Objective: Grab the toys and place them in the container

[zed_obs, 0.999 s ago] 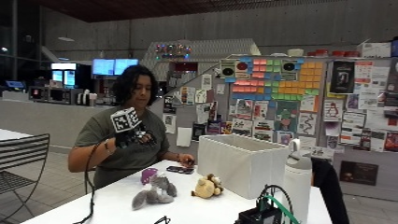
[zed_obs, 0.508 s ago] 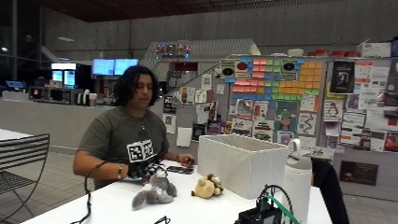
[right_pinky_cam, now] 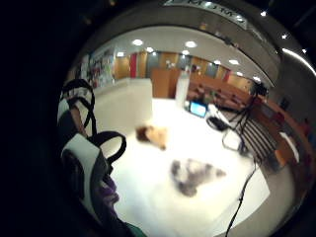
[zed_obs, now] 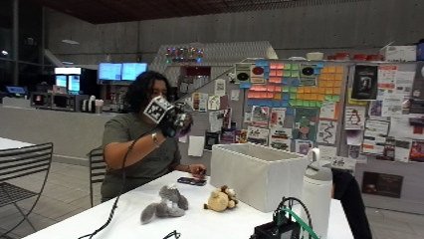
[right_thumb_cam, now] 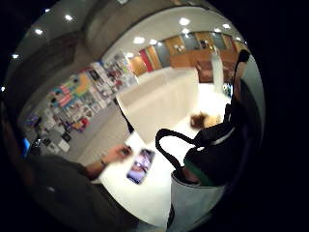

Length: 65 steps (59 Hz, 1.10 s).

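In the outside view my gloved right hand [zed_obs: 173,122] is raised at face height, above the near end of the white table [zed_obs: 199,224]. Its fingers [right_pinky_cam: 81,163] curl round a small purple toy [right_pinky_cam: 109,190], of which only a sliver shows in the little finger side palm view. A grey plush toy [zed_obs: 165,204] [right_pinky_cam: 192,175] and a brown plush toy [zed_obs: 222,199] [right_pinky_cam: 153,134] lie on the table below. The white fabric container [zed_obs: 262,172] [right_thumb_cam: 159,101] stands open just beyond the brown toy.
A phone [zed_obs: 192,181] [right_thumb_cam: 141,166] lies on the table by the person's bare left hand [zed_obs: 197,171]. A white bottle [zed_obs: 317,191] and a black device with green cables [zed_obs: 281,229] stand at the container's near side. A metal chair [zed_obs: 20,174] is off to the left.
The gloved hand went down to the purple toy on the table, gripped it and rose with it to face height. The grey and brown toys have not moved.
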Each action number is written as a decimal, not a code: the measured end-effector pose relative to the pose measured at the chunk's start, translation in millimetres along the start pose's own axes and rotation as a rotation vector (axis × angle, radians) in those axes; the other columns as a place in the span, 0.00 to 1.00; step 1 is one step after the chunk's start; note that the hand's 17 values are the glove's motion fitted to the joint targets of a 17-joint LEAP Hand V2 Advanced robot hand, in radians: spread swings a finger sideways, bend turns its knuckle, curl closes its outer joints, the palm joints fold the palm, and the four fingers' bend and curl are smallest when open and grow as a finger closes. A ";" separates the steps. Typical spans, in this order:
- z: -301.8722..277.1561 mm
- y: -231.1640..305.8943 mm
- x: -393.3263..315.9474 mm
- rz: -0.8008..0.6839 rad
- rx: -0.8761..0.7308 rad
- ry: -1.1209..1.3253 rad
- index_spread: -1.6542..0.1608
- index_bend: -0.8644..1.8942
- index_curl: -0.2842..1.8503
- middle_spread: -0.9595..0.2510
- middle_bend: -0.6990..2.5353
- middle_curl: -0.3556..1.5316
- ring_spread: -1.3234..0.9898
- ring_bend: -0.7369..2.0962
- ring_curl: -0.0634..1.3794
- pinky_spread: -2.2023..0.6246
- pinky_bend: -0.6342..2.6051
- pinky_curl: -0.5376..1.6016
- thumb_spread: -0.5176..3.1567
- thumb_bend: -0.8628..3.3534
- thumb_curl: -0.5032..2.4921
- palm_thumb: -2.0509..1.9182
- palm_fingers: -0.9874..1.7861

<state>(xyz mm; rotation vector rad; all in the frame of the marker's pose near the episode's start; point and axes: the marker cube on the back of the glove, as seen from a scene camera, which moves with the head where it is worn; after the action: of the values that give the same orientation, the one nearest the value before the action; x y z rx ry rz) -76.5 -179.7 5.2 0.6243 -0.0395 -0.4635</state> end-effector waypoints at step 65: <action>98.2 -145.9 91.5 0.422 -0.635 0.138 0.67 0.40 0.46 0.62 0.32 0.50 0.47 0.47 0.31 0.78 0.52 0.46 0.44 0.18 0.32 0.49 0.36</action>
<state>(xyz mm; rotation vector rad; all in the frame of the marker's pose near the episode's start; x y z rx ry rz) -70.7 -377.4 -7.6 0.0132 0.1032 -0.0089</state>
